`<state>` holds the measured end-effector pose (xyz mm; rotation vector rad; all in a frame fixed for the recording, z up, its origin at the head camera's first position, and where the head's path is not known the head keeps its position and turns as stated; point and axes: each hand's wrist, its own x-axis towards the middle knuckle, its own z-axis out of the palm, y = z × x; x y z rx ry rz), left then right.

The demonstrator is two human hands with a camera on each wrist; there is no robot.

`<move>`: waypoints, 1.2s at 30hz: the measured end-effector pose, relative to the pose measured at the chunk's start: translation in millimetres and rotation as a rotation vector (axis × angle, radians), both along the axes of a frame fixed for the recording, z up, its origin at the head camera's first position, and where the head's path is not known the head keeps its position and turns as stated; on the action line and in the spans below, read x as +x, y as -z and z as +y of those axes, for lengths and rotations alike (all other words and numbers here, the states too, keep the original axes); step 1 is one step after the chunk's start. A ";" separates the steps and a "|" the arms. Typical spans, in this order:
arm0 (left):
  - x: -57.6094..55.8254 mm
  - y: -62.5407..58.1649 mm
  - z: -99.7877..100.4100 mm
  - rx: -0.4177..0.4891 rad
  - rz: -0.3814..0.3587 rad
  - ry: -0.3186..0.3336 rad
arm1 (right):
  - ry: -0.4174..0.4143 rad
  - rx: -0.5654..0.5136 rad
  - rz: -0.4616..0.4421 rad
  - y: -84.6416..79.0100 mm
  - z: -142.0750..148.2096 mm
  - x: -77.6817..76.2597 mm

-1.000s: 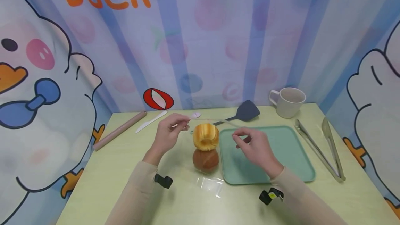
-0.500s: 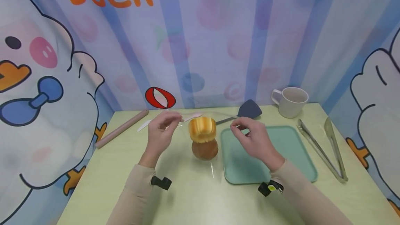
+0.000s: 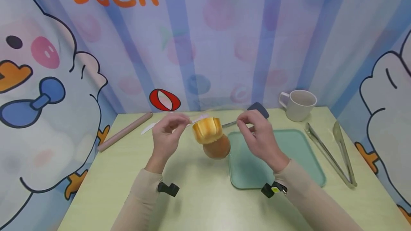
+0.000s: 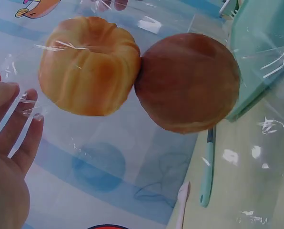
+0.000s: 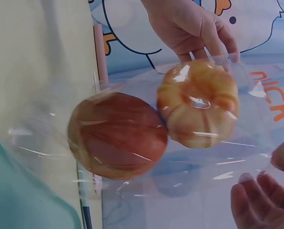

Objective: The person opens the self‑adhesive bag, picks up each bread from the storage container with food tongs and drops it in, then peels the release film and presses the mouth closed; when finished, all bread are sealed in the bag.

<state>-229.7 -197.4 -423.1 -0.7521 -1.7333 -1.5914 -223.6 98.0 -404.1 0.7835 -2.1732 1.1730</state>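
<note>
A clear plastic bag [image 4: 256, 152] hangs between my hands with two breads inside. The golden, ridged bread [image 3: 208, 130] sits uppermost, and the round brown bun [image 3: 218, 147] is below it, slightly to the right in the head view. My left hand [image 3: 168, 134] pinches the bag's upper edge on the left with thumb and fingertips. On the other side, my right hand [image 3: 261, 138] pinches the opposite edge. Both breads show through the film in the right wrist view, the golden bread [image 5: 199, 105] touching the brown bun [image 5: 118, 136].
A green tray [image 3: 279, 174] lies on the table below my right hand. Metal tongs [image 3: 330, 158] and a pale mug [image 3: 300, 104] are at the right. Along the back lie a dark spatula [image 3: 260, 109], a pale spoon [image 3: 203, 116], a white knife [image 3: 147, 128] and a rolling pin [image 3: 125, 133].
The bag has been raised, and both breads have moved up in the head view. The brown bun has swung rightward under the golden bread. Both hands keep their pinch.
</note>
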 end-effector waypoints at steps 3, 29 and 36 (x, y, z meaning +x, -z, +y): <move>0.3 1.0 2.1 -0.012 -0.004 0.012 | 0.009 -0.003 0.008 -0.5 -2.0 0.4; 3.5 0.7 4.3 -0.063 0.015 0.003 | -0.002 0.065 0.068 -6.8 -3.3 -3.8; 5.2 -2.0 3.7 -0.047 0.008 -0.021 | 0.044 0.056 0.123 -5.5 -1.4 -5.5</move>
